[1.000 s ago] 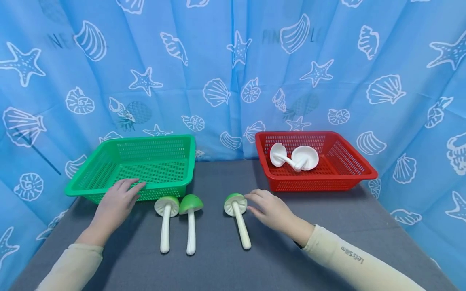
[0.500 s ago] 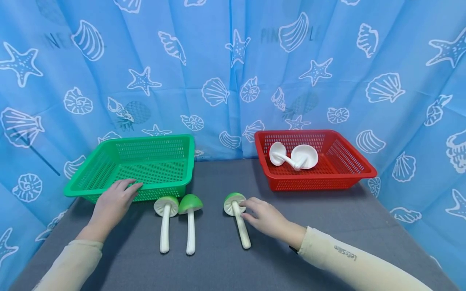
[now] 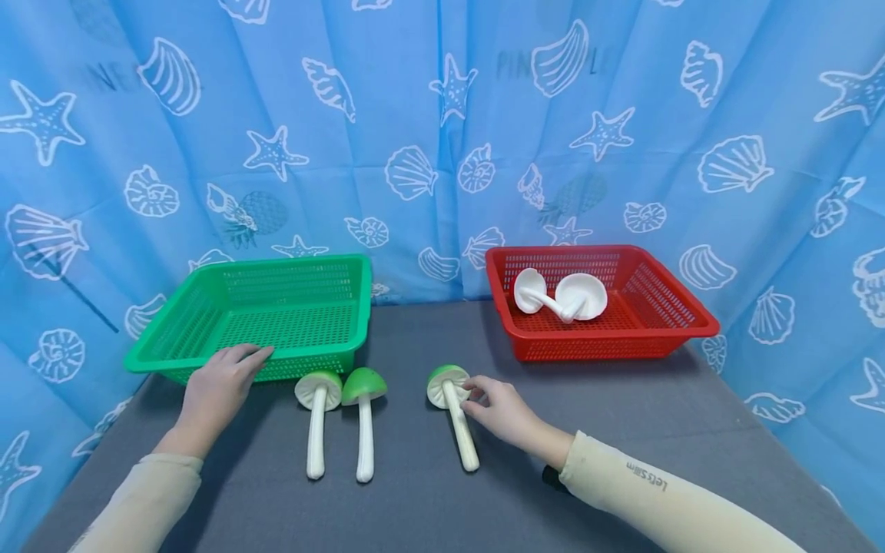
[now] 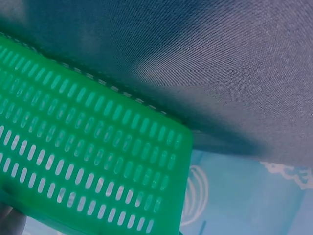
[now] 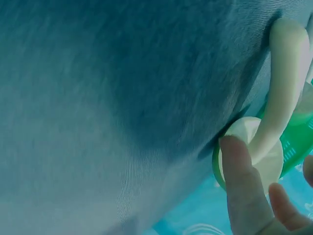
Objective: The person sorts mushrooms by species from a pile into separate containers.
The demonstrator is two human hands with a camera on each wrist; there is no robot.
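Note:
My left hand (image 3: 217,388) rests at the near rim of the green basket (image 3: 335,357), its fingers lying over that rim. In the left wrist view the basket's slotted wall (image 4: 98,142) fills the lower left, and only a dark fingertip (image 4: 12,223) shows. My right hand (image 3: 505,411) is at the cap of a toy mushroom (image 3: 458,426) with a green top and white stem. In the right wrist view a digit (image 5: 239,166) overlaps the cap's pale underside, while other fingertips stand apart from the stem (image 5: 286,73). Whether the skin touches the mushroom I cannot tell.
Two more green-capped mushrooms (image 3: 316,438) (image 3: 365,430) lie side by side before the green basket. A red basket (image 3: 594,347) at the back right holds white mushrooms (image 3: 581,296). A blue shell-print curtain (image 3: 408,92) hangs behind the grey tabletop (image 3: 387,514).
My right hand has shifted slightly left and nearer along the mushroom, from beside its cap to over the cap's edge and upper stem. My left hand stays at the green basket's rim.

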